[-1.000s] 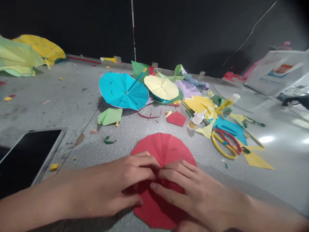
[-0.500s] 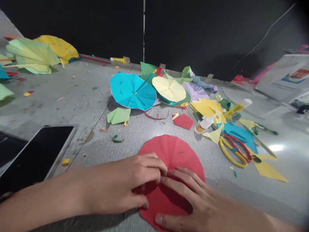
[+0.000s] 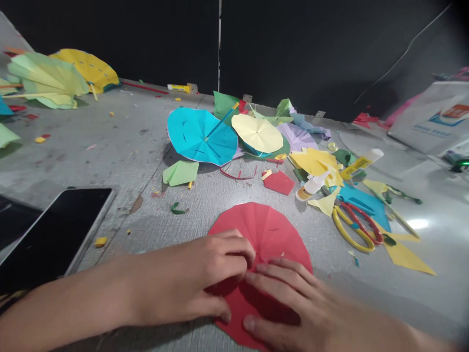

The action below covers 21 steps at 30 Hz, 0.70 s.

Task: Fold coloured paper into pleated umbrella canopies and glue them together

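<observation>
A red paper circle with creases fanning from its centre lies on the grey table in front of me. My left hand reaches over its left side, fingers curled down onto the paper near the centre and thumb at the left edge. Its fingertips are partly hidden. My right hand rests on the lower right part, fingers stretched and spread, thumb apart on the paper. Beyond the circle are a red paper scrap and a small white glue bottle lying tilted.
Blue and cream paper umbrellas stand behind. Scissors, a glue stick and yellow paper pieces lie right. A phone is at left. Farther off are a yellow fan-shaped paper and a white bag.
The fingertips and thumb of my right hand have shifted slightly to the right on the red paper circle. My left hand stays nearly in place, its thumb a little farther right.
</observation>
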### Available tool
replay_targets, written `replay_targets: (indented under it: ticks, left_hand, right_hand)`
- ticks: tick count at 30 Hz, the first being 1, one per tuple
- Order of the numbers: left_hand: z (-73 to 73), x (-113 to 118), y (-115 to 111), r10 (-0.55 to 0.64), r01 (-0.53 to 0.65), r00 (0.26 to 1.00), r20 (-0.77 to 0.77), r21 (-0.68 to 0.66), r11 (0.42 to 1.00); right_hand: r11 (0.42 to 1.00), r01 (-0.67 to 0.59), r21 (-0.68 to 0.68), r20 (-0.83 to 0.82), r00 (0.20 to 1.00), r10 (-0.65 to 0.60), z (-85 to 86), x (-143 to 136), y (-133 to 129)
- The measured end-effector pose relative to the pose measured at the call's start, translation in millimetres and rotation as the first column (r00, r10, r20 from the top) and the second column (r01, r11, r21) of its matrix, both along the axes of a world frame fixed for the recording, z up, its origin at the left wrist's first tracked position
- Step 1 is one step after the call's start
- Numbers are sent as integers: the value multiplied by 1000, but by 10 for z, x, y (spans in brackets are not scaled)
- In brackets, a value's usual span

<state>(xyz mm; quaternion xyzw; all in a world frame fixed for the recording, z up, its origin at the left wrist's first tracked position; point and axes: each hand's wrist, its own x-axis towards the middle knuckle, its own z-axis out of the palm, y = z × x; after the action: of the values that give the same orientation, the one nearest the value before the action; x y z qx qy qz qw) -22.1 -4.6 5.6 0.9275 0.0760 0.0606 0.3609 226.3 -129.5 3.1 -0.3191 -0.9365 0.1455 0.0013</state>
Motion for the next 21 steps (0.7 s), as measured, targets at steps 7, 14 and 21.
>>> replay_targets:
  ticks: [7,14,21]
  left_hand:
    - [14,2,16,-62,59,994,-91,-34,998]
    - [-14,-29,-24,-102,115,991,-86,168,979]
    - [23,-21,-49,-96,105,994,-52,206,973]
  right_hand:
    - [996,93,4,82,992,-93,-30,210,-138]
    - [995,83,49,17,996,-84,-77,344,-252]
    - [979,202,38,70,976,-204,-22,435,-253]
